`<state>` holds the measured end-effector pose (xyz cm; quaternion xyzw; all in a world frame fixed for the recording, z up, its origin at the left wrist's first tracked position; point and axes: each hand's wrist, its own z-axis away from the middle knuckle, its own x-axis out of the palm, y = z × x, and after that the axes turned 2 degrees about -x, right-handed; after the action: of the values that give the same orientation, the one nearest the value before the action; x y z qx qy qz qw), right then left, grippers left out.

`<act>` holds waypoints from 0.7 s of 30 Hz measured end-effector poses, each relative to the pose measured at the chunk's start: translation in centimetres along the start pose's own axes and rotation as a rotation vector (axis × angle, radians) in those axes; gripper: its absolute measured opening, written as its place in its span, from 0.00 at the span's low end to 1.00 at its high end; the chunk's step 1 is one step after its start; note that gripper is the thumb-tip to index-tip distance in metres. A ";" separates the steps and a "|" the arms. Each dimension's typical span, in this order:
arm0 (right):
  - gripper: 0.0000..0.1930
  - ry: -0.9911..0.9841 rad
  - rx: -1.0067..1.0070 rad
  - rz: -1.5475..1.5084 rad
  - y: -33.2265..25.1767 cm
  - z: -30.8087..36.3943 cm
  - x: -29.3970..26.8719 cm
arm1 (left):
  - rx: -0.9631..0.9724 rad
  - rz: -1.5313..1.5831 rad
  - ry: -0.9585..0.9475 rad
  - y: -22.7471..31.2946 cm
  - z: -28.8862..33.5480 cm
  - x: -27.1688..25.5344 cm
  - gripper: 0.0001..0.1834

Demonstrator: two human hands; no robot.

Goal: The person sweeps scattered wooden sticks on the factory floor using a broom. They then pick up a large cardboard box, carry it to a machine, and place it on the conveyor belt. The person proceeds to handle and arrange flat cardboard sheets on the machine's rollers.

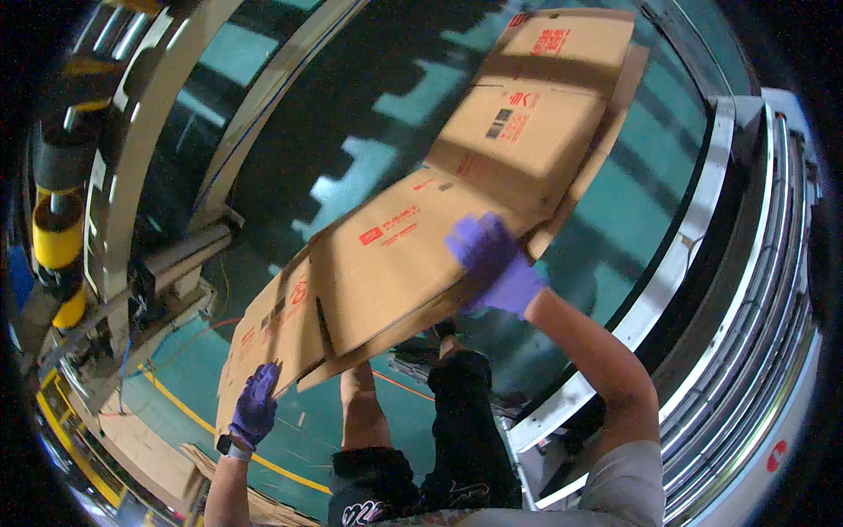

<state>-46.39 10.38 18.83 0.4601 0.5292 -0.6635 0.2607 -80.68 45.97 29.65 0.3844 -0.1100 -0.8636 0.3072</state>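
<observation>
A long flattened cardboard box blank, brown with red print and scored flaps, stretches from the lower left to the upper right in front of my body. A second layer of cardboard shows along its right edge. My left hand, in a purple glove, is closed on the blank's near left end. My right hand, gloved the same way and smeared by motion, grips the near long edge around its middle. Its fingers lie on the top face; the thumb is hidden. Beneath the blank, part of my legs shows.
A roller conveyor with a pale metal frame runs along the right. Machine uprights and a yellow and black cylinder stand at left. Cardboard sheets lie at lower left beside a yellow line on the green floor.
</observation>
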 end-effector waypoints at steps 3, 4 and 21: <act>0.42 -0.268 -0.189 -0.062 -3.3 -1.1 2.5 | -0.154 0.011 -0.046 -2.7 4.3 3.3 0.38; 0.42 -0.268 -0.189 -0.133 -4.6 -1.0 3.0 | -0.193 0.012 -0.049 -3.4 5.7 4.1 0.39; 0.10 -0.341 -0.127 -0.201 -26.7 -5.1 17.2 | -0.155 -0.030 -0.020 1.1 1.5 11.5 0.51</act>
<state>-74.45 25.76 15.82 0.2687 0.5614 -0.7197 0.3076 -87.17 37.94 24.28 0.3523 -0.0399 -0.8779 0.3217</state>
